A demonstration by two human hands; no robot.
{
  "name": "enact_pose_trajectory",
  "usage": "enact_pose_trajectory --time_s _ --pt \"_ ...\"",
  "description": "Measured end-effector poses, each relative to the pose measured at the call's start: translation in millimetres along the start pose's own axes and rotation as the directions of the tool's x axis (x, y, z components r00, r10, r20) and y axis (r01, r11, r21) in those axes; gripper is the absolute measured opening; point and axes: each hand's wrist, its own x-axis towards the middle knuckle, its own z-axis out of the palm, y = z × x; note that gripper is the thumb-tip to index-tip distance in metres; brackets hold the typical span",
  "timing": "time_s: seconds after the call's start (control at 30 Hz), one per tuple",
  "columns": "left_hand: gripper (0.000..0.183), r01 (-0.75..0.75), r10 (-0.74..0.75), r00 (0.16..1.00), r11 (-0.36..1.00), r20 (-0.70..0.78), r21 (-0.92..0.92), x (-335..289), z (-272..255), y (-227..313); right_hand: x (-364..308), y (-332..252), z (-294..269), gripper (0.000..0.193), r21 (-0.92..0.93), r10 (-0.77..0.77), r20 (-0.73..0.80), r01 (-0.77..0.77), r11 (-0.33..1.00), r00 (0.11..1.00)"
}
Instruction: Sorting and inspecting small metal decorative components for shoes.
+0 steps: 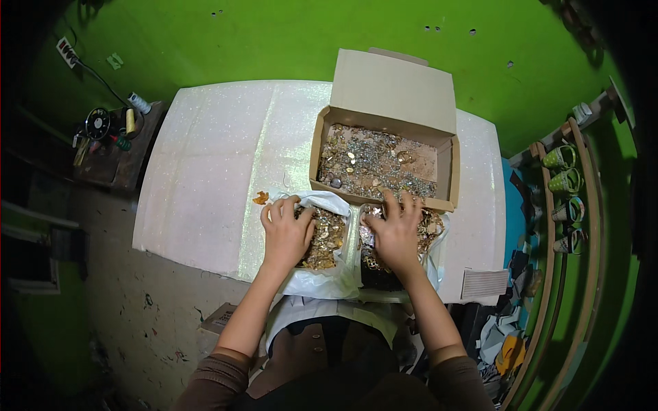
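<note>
My left hand (286, 229), fingers bent but apart, rests over a plastic-lined container of small gold-coloured metal pieces (321, 257). White plastic bag (322, 200) bunches around that container's far rim. To the right, my right hand (397, 233) spreads its fingers over a second clear container (357, 233) holding shiny silver and dark pieces (367, 240). Its fingertips reach the near wall of the open cardboard box. No piece shows clearly in either hand. Behind both containers stands the cardboard box (454, 168), lid raised, its floor strewn with small metal bits (367, 154).
A pale glittery cover (205, 164) lies over the table. An orange-brown scrap (261, 198) sits left of the containers, and a grey ribbed piece (484, 283) at the right front edge. A small side table (120, 164) with thread spools stands left; a wooden rack (541, 198) stands right.
</note>
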Motion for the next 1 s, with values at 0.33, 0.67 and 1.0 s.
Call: enact_pose_trajectory --time_s 0.33,0.67,1.0 --pt "0.026 -0.086 0.091 0.995 0.989 0.032 -0.119 -2.3 11.9 7.3 4.3 18.6 8.0 0.009 -0.292 -0.126 -0.035 0.110 0.950 0.991" --pt "0.026 -0.092 0.096 0.995 0.983 0.014 -0.160 1.2 14.3 4.9 0.1 9.7 -7.5 0.009 -0.173 -0.034 0.045 0.041 0.984 0.998" --pt "0.031 -0.121 0.128 0.991 0.970 0.023 -0.213 11.8 16.7 10.0 -2.5 1.0 -0.4 0.007 -0.090 -0.112 0.041 0.115 0.989 0.993"
